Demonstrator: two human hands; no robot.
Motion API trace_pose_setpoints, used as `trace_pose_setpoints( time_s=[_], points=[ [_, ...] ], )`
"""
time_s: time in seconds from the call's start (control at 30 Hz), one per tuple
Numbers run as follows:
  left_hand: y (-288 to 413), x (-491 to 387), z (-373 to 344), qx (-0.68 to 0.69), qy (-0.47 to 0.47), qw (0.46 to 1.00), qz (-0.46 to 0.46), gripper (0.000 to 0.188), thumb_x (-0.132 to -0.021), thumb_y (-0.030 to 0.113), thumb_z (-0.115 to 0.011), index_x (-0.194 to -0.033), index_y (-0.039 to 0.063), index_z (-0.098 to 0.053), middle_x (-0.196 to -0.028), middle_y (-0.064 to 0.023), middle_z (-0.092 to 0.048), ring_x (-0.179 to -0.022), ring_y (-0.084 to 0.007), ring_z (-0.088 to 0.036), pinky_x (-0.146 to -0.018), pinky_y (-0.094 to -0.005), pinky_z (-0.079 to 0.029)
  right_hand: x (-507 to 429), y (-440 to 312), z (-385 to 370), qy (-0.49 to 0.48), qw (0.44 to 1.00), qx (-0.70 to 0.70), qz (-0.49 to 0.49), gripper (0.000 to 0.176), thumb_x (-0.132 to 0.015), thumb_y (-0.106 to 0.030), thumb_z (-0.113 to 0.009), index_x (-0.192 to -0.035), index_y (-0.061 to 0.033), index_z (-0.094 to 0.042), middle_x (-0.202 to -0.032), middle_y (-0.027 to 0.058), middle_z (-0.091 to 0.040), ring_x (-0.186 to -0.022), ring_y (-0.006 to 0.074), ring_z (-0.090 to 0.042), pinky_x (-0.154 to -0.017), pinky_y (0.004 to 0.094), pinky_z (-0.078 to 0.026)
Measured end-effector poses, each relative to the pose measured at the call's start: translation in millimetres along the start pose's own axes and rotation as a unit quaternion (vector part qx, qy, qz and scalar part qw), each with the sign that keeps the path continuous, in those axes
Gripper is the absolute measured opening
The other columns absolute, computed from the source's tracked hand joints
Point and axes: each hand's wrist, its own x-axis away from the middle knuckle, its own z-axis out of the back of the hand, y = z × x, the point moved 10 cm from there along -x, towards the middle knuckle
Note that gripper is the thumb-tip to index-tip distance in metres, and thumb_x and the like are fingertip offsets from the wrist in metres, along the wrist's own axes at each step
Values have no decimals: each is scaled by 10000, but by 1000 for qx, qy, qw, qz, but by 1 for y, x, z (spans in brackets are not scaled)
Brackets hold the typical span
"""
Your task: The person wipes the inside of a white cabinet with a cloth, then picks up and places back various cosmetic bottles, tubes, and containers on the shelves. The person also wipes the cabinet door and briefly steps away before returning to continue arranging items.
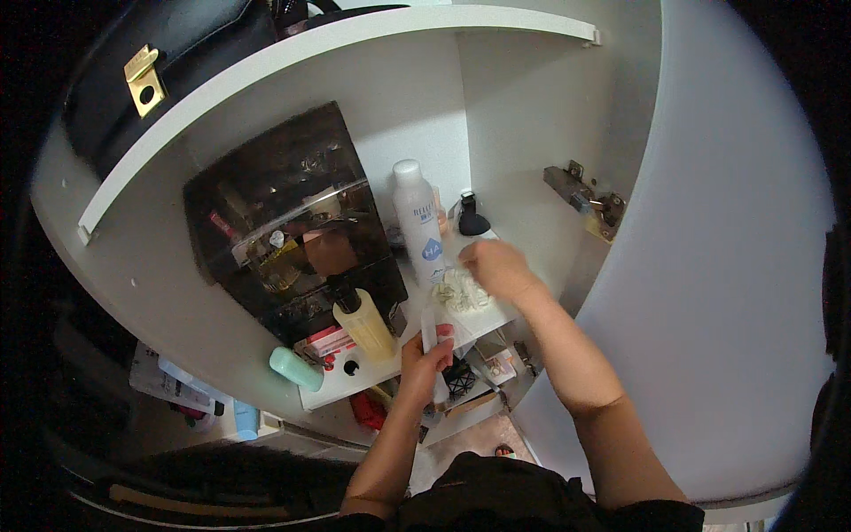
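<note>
My left hand [424, 366] is at the shelf's front edge, its fingers closed around a narrow white strip-like item [429, 324]. Something small and pink [444, 330] shows at the same fingers; I cannot tell what it is. My right hand [498, 269] is blurred, with fingers curled, just above and right of a crumpled whitish cloth item [462, 292]. Whether it pinches anything is not visible. Behind the cloth stands a tall white spray bottle [420, 223] with a blue mark. A black rounded object [472, 219] sits in the corner behind my right hand.
Left on the shelf [332, 397] stand a dark see-through cosmetics organizer [299, 226], a yellow pump bottle [367, 326] and a mint-green bottle [296, 369]. An open white door [718, 266] with a metal hinge [588, 199] bounds the right. A black bag [199, 60] rests overhead.
</note>
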Motion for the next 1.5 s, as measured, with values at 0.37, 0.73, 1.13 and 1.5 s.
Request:
trace_pose_setpoints(
  time_s=[0.37, 0.73, 1.13, 1.5],
  points=[
    [-2, 1, -1, -12, -19, 1000, -5, 263, -783, 88, -610, -1028, -7, -592, -645, -20, -542, -562, -83, -474, -513, -209, -339, -80, 68, -28, 28, 987, 119, -102, 488, -795, -324, -634, -1209, -130, -465, -1101, 147, -552, -957, 349, -595, -777, 446, -501],
    [-3, 0, -1, -34, -26, 999, -27, 260, -796, 95, -607, -1035, -6, -588, -655, -20, -541, -574, -90, -484, -535, -221, -359, -104, 80, -53, 18, 977, 203, -59, 324, -870, -338, -513, -1125, -137, -521, -1033, 177, -597, -873, 317, -630, -731, 448, -510],
    [-2, 0, -2, -14, -29, 999, -41, 248, -799, 67, -606, -1031, -19, -586, -669, -21, -538, -585, -96, -490, -554, -234, -402, -72, 106, -52, 136, 701, -673, -194, 277, -917, -251, -417, -981, -5, -527, -749, 108, -566, -576, 200, -585, -466, 315, -480],
    [0, 1, -2, -39, -25, 998, -37, 236, -794, 79, -607, -1012, -11, -594, -657, -17, -534, -590, -93, -488, -569, -230, -393, -65, 89, -51, 25, 603, -784, -144, 263, -948, -251, -441, -1014, -17, -540, -828, 107, -622, -633, 217, -636, -508, 296, -506]
  ],
)
